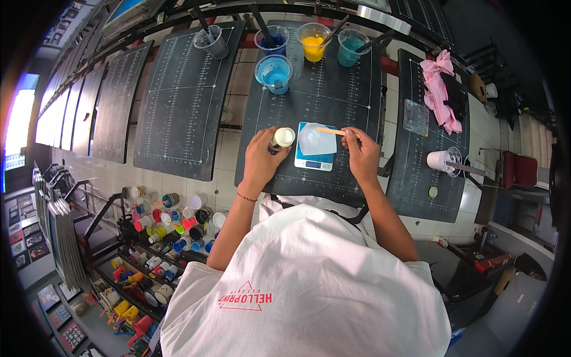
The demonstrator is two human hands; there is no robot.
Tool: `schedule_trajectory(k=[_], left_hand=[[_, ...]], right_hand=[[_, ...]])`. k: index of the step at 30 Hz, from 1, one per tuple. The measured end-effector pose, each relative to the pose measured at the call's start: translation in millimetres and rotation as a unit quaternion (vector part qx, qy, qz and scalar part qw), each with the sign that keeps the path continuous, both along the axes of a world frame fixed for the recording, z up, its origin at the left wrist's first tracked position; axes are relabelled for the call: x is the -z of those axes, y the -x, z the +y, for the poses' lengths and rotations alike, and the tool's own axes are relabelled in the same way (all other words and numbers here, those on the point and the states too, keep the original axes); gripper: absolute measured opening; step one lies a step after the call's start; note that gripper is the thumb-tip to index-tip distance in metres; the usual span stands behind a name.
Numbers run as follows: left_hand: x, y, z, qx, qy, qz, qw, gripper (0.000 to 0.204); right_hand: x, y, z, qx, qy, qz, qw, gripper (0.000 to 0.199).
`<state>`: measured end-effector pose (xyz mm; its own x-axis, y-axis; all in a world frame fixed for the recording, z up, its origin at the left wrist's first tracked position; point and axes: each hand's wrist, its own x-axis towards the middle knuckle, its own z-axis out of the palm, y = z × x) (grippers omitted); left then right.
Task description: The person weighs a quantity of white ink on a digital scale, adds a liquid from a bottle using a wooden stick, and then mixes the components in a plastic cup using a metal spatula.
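Observation:
My left hand (257, 157) is wrapped round a small dark jar with a cream-coloured top (285, 137), just left of a digital scale (313, 166). Whether that top is a lid or the jar's contents, I cannot tell. On the scale's blue platform lies a whitish translucent sheet (325, 145) with a paler round patch on it. My right hand (363, 156) pinches a flat wooden stick (331, 131) at its right end. The stick points left, its tip over the sheet; contact is too small to make out.
Clear cups of blue (274, 74), dark blue (272, 40), yellow (313, 43) and teal (353, 47) paint stand at the board's far end. A grey cup (212, 41) sits on the left board. The right board bears pink cloth (438, 89) and a whitish cup (445, 159). Paint pots crowd the lower left.

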<state>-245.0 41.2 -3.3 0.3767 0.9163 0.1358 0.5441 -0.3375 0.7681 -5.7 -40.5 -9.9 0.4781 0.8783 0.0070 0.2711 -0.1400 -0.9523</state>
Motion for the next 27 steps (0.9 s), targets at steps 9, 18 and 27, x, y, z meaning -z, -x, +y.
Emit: schedule_trajectory(k=[9,18,27], left_hand=[[-4,-8,-2,0.025,-0.017,0.000,1.000,0.045],[-19,-16,-4,0.045,-0.016,0.018,0.999,0.045],[-12,-17,-5,0.039,-0.020,0.005,0.999,0.043]], right_hand=[[-44,28,5,-0.075,-0.051,0.082,0.992,0.023],[-49,41,16,-0.119,-0.002,-0.001,0.993,0.022],[-49,28,15,-0.069,0.047,0.120,0.989,0.026]])
